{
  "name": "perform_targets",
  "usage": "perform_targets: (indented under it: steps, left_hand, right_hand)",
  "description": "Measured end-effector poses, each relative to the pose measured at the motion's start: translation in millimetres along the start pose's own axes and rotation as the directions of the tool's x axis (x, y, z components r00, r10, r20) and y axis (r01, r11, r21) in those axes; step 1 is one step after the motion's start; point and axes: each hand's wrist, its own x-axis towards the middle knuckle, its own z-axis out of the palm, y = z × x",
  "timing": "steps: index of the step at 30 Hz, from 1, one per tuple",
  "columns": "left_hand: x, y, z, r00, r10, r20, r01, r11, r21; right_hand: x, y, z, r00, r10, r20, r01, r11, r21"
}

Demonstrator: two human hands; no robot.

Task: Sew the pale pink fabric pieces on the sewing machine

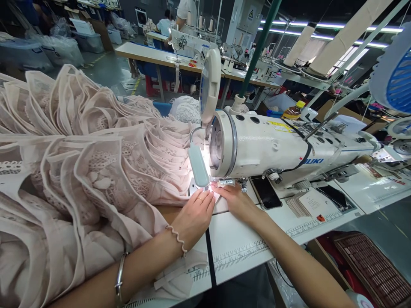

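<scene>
My left hand (pixel 196 213) lies flat, fingers together, pressing pale pink fabric (pixel 96 171) onto the white table just in front of the needle of the white sewing machine (pixel 276 147). My right hand (pixel 236 201) rests palm down beside it under the machine head, fingertips on the same fabric piece at the presser foot (pixel 224 183). A small lamp (pixel 198 164) lights the spot brightly. The fabric under the fingers is partly hidden by glare.
A big heap of pink lace pieces fills the left of the table. A phone (pixel 266 192) and a stack of labels (pixel 305 204) lie right of the machine. A ruler strip (pixel 244 252) runs along the table's front edge. Other sewing stations and a person stand behind.
</scene>
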Motion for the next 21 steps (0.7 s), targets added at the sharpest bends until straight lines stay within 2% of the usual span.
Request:
perform_targets:
  steps: [5, 10, 15, 21]
  left_hand:
    - [-0.4, -3.1, 2.1, 1.0, -0.011, -0.014, 0.011, 0.999, -0.034]
    - [0.0, -4.5, 3.2, 1.0, -0.023, -0.017, 0.022, 0.999, -0.04]
    - [0.3, -5.6, 4.6, 0.999, -0.039, 0.026, 0.041, 0.996, -0.081]
    - [2.2, -7.7, 2.5, 0.998, -0.043, -0.034, 0.043, 0.999, -0.02]
  right_hand:
    - [4.2, -12.1, -6.3, 0.99, 0.113, 0.08, -0.112, 0.994, -0.02]
    - [8.9, -22.7, -14.3, 0.959, 0.215, 0.184, -0.209, 0.977, -0.049]
    - [11.3, -25.9, -17.8, 0.95, 0.231, 0.211, -0.222, 0.973, -0.064]
    - [12.7, -26.4, -16.9, 0.956, 0.222, 0.191, -0.207, 0.974, -0.097]
